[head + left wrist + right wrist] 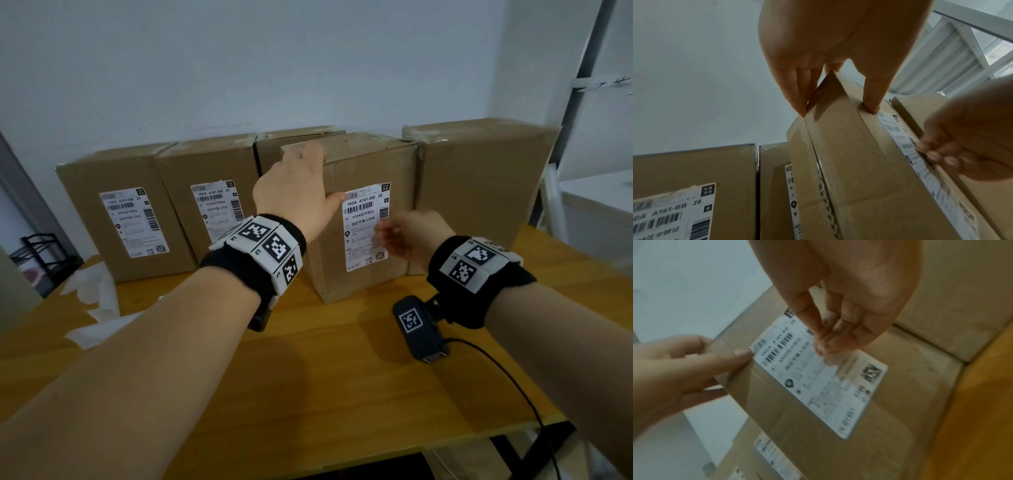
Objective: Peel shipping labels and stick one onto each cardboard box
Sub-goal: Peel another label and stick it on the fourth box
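Five brown cardboard boxes stand on the wooden table [342, 394]. The left box [102, 178] and second box [191, 164] carry white shipping labels. A third box [294, 137] stands behind, and the right box [479, 178] shows no label. The front box [363, 284] has a label [359, 219] on its face. My left hand [308, 178] grips this box's top left edge, thumb [871, 100] on the front beside the label's corner. The bunched fingertips of my right hand [394, 236] touch the label [818, 386], holding nothing; they are blurred.
Crumpled white backing paper [99, 308] lies on the table's left part. A black rack [37, 250] stands beyond the left edge. A white metal frame [582, 68] and a white surface [599, 205] are at the right. A black cable [507, 370] trails over the table's front right.
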Demonstrator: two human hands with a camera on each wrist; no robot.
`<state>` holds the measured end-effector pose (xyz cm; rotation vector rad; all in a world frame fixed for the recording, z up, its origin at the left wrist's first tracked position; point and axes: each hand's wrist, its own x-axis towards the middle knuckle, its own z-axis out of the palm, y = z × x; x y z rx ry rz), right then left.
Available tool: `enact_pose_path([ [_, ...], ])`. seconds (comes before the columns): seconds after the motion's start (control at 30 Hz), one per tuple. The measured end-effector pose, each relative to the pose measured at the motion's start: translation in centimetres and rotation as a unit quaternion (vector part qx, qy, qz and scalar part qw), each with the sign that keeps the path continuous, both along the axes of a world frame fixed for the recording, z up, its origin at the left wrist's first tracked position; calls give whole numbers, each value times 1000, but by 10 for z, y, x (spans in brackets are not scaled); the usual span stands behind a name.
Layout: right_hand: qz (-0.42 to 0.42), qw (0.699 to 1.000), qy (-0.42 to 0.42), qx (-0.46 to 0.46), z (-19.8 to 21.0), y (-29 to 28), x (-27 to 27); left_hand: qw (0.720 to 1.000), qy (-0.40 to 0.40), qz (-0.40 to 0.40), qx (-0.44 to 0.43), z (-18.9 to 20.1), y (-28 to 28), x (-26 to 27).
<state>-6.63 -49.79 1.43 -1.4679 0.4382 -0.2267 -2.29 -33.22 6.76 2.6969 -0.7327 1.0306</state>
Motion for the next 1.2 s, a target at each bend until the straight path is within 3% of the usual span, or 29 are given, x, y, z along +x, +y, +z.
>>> enact_pose_path([
  [0.07,4,999,-48,20,7,2,1,1000,0,2,-1,0,0,0],
  [0.13,-1,999,-43,30,5,3,0,1000,0,3,0,0,0,0],
  [0.33,30,994,105,-9,-28,6,-2,1000,6,0,-1,0,1,-1],
  [0.4,36,992,119,-9,-28,7,-4,1000,8,0,0,0,1,-1],
  [0.67,106,989,-88,54,18,31,-4,1000,8,-4,-2,0,1,-1],
  [0.8,20,991,-109,74,27,21,-4,1000,7,-7,0,-1,2,-2],
  [0.87,-47,991,-122,2,29,11,-5,1000,13,-7,0,-1,2,-2],
  [0.93,-114,972,-137,-153,31,4,-9,1000,20,-15,-5,-1,1,-2],
  [1.07,-204,881,-195,-380,50,-1,-22,999,38,-28,-14,-1,-2,-3],
  [1.13,-234,832,-162,-476,60,-6,-24,998,38,-39,-20,1,-5,-6],
  [1.2,-217,805,-94,-545,66,-15,-23,998,39,-54,-23,2,-7,-10],
])
